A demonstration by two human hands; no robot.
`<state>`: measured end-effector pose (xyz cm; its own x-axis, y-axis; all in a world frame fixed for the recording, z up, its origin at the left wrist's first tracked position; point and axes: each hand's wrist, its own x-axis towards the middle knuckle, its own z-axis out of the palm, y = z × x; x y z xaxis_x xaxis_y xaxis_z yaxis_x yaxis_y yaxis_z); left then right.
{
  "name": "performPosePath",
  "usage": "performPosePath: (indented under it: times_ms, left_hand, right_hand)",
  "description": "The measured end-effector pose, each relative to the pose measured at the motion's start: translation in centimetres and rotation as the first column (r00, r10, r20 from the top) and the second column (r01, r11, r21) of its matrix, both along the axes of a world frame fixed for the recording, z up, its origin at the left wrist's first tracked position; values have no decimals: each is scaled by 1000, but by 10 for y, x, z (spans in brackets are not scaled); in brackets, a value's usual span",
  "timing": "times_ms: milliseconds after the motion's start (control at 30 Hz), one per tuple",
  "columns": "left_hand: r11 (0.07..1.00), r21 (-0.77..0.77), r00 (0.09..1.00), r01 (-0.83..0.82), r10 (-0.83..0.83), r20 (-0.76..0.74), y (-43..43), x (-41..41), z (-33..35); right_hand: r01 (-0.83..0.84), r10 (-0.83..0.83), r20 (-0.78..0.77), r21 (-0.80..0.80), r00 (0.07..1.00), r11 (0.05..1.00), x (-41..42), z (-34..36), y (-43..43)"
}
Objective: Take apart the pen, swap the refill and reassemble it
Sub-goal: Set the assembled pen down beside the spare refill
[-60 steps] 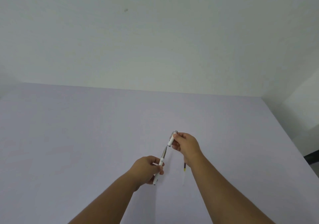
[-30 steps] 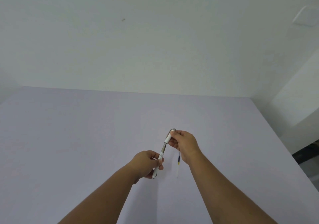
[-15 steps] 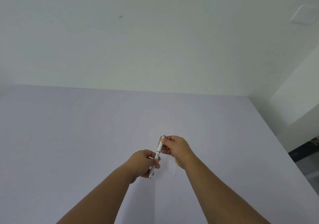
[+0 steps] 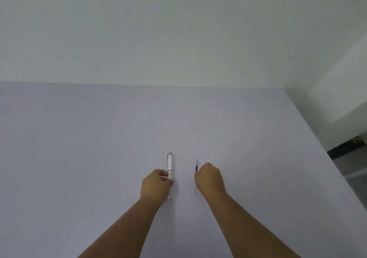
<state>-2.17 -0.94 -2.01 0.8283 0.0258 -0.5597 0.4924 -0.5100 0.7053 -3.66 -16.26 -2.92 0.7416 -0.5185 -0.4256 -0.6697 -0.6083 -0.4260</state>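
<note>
pen [image 4: 170,165] left, refill [image 4: 196,166] right (both on table [image 4: 79,138])

Left hand [image 4: 157,185]: grip closed around pen [image 4: 170,170], forearm entering from 7 o'clock. Right hand [image 4: 209,178]: fist-like grip pinching refill [image 4: 196,166], forearm entering from 5 o'clock. Hands apart, side by side

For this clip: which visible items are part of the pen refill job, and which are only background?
Part of the job:
- white pen, held in the left hand
- thin refill, at the right hand; whether it is gripped is unclear

Just background:
- lilac table
- pale wall
- dark gap beyond the table's right edge
</note>
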Motion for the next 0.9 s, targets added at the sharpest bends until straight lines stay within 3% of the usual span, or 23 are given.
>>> performPosePath:
  times_ms: [900]
  left_hand:
    - [996,85,1000,-8,6,19,-10,-4,-18]
  right_hand:
    - [-18,10,57,144,998,989,-2,-11,25]
